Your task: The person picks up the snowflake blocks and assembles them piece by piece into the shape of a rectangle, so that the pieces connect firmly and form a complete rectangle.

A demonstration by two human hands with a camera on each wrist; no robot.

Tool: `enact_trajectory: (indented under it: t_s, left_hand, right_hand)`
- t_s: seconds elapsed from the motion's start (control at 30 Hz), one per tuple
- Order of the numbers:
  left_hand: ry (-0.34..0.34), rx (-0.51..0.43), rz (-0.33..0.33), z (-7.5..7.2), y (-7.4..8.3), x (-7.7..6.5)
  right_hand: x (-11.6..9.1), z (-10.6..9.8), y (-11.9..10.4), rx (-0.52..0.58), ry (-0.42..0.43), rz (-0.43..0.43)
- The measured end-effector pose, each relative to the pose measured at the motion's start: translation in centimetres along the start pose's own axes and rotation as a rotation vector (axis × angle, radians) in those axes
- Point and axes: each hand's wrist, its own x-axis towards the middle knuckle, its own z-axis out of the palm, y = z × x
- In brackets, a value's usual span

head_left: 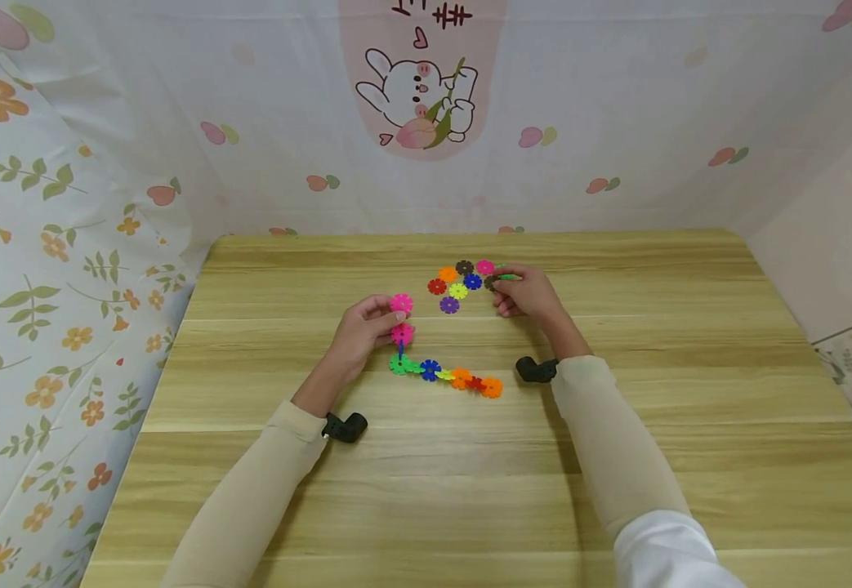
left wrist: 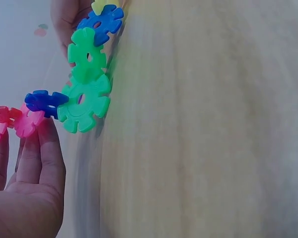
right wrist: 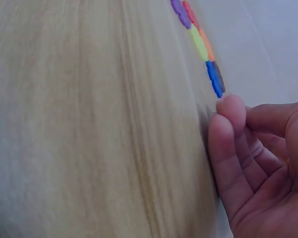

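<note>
A chain of linked, slotted snowflake discs bends across the table. My left hand (head_left: 361,331) grips its pink end disc (head_left: 401,304), thumb over the chain. From there it runs through another pink disc (head_left: 402,335), an edge-on blue disc (left wrist: 46,102) and a green disc (left wrist: 84,103), then turns right to an orange disc (head_left: 492,388). Up and to the right, my right hand (head_left: 531,292) pinches a dark brown disc (head_left: 490,283) at its fingertips; in the right wrist view the fingers hide it. A green disc (head_left: 505,275) shows partly behind this hand.
Several loose discs lie left of the right hand, including a purple disc (head_left: 449,305), a yellow disc (head_left: 458,291) and a red disc (head_left: 436,287). The wooden table (head_left: 426,506) ends at a patterned curtain (head_left: 580,106) behind. Black wrist cameras sit on both wrists.
</note>
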Motion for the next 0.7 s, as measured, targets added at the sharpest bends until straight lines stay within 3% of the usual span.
enact_trajectory:
  t_s: [0.4,0.7]
  left_hand:
    - [0.049,0.019,0.030,0.16,0.14,-0.59]
    - [0.042,0.016,0.068,0.15,-0.29,-0.72]
  right_hand:
    - [0.70,0.27,0.07,-0.109,0.027,-0.008]
    - [0.74,0.55,-0.04,-0.162,0.036,-0.006]
